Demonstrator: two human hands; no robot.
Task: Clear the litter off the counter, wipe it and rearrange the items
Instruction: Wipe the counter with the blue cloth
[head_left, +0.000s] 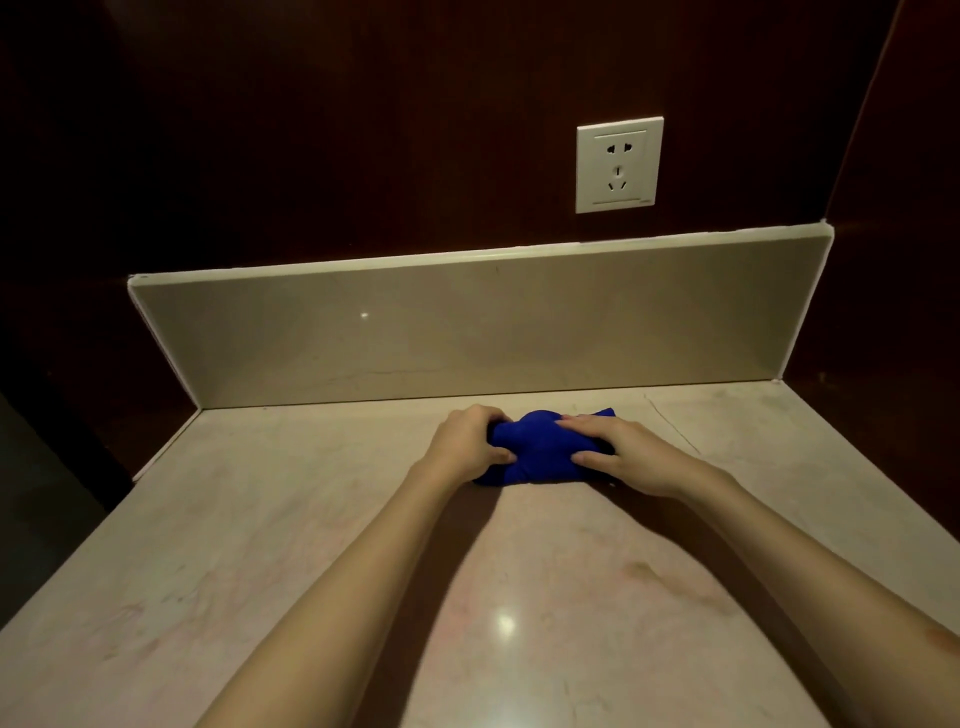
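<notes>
A bunched blue cloth (540, 447) lies on the pale marble counter (260, 545), near the back upstand. My left hand (467, 441) grips the cloth's left end, fingers curled over it and thumb under. My right hand (618, 449) holds the right end, fingers laid over the top and thumb pressed against the front. Both forearms reach in from the bottom of the view. The counter shows faint pinkish smears and a brownish mark (644, 571).
A beige stone upstand (441, 338) runs along the back and up the left side. A white wall socket (618, 165) sits on the dark wood panel above it. The counter's left edge drops off into darkness.
</notes>
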